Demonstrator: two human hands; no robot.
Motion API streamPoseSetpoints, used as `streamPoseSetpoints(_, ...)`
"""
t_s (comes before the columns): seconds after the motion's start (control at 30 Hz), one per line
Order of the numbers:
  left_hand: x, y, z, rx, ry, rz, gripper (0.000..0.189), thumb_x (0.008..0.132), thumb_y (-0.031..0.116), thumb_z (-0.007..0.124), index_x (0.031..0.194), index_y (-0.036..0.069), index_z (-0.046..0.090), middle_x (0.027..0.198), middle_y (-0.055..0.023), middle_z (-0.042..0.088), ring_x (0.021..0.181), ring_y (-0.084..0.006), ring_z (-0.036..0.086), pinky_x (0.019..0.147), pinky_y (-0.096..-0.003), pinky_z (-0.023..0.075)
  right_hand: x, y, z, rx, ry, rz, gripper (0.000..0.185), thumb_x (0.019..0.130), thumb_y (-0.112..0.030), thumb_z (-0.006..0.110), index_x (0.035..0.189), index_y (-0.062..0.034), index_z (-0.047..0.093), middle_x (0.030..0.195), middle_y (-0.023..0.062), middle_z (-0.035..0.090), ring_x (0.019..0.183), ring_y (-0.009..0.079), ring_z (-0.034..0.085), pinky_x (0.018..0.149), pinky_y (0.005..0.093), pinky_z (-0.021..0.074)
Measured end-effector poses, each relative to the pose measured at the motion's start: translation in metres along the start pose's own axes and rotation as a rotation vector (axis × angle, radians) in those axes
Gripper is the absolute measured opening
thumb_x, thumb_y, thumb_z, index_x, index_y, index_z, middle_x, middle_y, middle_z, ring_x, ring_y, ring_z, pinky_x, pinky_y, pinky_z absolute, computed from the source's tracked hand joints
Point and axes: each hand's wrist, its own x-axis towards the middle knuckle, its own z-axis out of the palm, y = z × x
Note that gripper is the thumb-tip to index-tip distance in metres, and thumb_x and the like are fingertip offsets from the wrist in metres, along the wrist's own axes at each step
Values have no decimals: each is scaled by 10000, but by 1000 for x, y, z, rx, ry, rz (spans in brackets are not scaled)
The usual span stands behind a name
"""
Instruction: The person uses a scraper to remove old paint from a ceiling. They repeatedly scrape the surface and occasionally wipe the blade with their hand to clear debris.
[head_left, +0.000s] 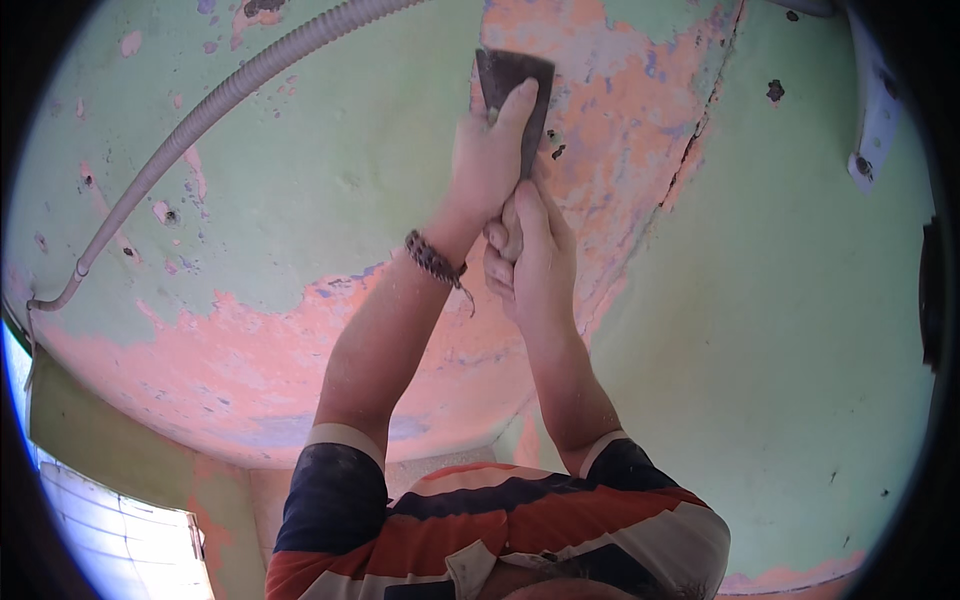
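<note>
A wide-bladed scraper (504, 73) is held in both hands, its dark metal blade lying at or close to a painted plaster surface (360, 157). My left hand (487, 157) grips the blade from the left, with the thumb pressed along its face; a dark braided bracelet (433, 259) circles that wrist. Below it, my right hand (544, 255) wraps around the light-coloured handle (512, 232). Around the blade, green paint on the left meets a stripped area (615, 112) of pink and orange with bluish patches. The blade's far edge lies along that border.
A ribbed conduit (217, 112) curves across the upper left. A dark crack (690, 150) runs right of the tool, and a white bracket (874, 112) juts out at upper right. A bright barred window (124, 532) is at lower left. Several small holes pit the green paint.
</note>
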Motion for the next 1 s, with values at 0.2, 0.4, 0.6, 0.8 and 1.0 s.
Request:
streamPoseSetpoints(0.2,-8,-2,3,-35,21,39,391,913,387,608,794,15,627,653,-64,600,490,-136,558,468,-269,444,-12,2,-2,-17,30,7,300,988,-292,421,1180,-97,542,656,-30,451,432,18,332,362,187,240)
streamPoseSetpoints(0.4,-5,11,5,-17,9,-72,382,914,381,609,807,15,629,655,-72,600,474,-141,560,442,-267,447,-4,-8,4,-31,-66,-61,448,1010,-333,400,1422,-159,399,674,-30,455,416,9,339,349,157,241)
streamPoseSetpoints(0.6,-7,5,7,-31,9,-32,411,913,399,603,766,15,621,642,-79,599,479,-146,563,452,-274,450,-10,-5,1,-35,-9,-9,417,1011,-318,396,1393,-154,428,684,-30,454,420,6,333,344,155,234)
streamPoseSetpoints(0.8,3,22,7,-2,-3,1,376,924,373,590,864,2,608,683,-71,600,509,-140,571,473,-269,455,5,-16,10,-15,-65,-79,312,999,-292,414,1213,-111,551,654,-30,439,444,21,349,360,179,242)
streamPoseSetpoints(1.0,-83,-105,-34,-7,22,-174,405,937,410,562,929,9,615,721,-72,623,548,-130,589,499,-257,481,-39,122,-90,-41,53,122,255,998,-338,448,917,-106,519,607,-19,426,410,45,345,346,206,244)
